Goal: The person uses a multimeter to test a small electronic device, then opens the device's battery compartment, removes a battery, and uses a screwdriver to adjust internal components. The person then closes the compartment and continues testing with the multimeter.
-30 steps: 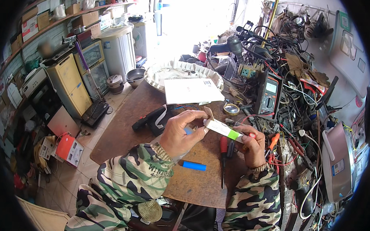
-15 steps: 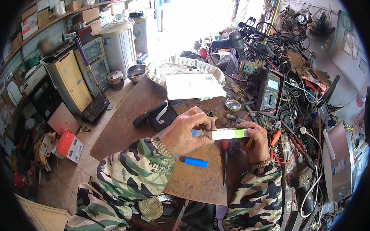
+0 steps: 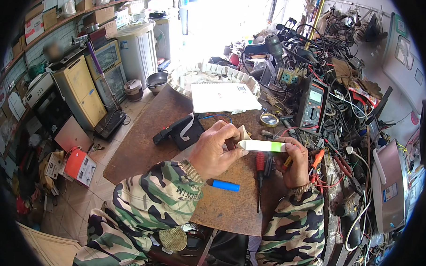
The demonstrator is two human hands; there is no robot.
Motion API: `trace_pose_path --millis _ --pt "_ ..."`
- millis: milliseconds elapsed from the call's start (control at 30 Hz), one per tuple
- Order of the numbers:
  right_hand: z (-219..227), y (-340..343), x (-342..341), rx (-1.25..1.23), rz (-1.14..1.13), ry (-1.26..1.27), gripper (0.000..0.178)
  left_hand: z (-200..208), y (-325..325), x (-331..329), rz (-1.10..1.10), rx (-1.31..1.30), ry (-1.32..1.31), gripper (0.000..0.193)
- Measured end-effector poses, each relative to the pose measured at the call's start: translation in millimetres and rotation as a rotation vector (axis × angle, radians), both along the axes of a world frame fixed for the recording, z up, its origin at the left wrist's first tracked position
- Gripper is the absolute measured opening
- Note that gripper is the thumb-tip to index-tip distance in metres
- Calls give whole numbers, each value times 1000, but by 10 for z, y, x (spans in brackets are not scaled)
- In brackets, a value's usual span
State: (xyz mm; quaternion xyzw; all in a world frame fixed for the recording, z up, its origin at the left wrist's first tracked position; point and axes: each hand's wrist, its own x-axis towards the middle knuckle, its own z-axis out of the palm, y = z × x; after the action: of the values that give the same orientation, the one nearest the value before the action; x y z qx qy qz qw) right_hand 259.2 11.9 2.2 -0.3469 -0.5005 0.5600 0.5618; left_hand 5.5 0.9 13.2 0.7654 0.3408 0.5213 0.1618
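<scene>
A slim white-and-green cardboard box [image 3: 262, 146] is held level above the workbench between both of my hands. My left hand [image 3: 218, 149] has its fingers closed at the box's left end, where a pale flap stands up. My right hand [image 3: 294, 164] grips the green end between thumb and fingers. Something yellow and dark also shows by the right fingers, too hidden to name. Below the box lies a blue cylindrical battery cell [image 3: 225, 185]. Near the right hand, a screwdriver with a red handle [image 3: 260, 163] points toward me on the wooden bench [image 3: 210, 210].
A black device with a white ribbon [image 3: 182, 133] lies beyond my left hand. Behind stand a white carton [image 3: 223, 98] and a round white plastic tub [image 3: 179, 78]. At right are a multimeter [image 3: 312, 106], a round glass-topped tin [image 3: 269, 119] and heaped cables [image 3: 350, 86].
A flap now stands up at the box's left end. My left fingers have shifted slightly, and the blue bit seen beside them is out of sight. The right hand stays nearly still.
</scene>
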Motion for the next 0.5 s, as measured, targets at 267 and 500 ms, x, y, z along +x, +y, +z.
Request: trace_pose_path --millis 267,500 --pt "3 -98 -82 82 -173 -13 30 -55 52 102 139 42 -33 30" --pt "32 -34 117 181 -345 33 29 35 -2 100 -445 -612 -300 23"
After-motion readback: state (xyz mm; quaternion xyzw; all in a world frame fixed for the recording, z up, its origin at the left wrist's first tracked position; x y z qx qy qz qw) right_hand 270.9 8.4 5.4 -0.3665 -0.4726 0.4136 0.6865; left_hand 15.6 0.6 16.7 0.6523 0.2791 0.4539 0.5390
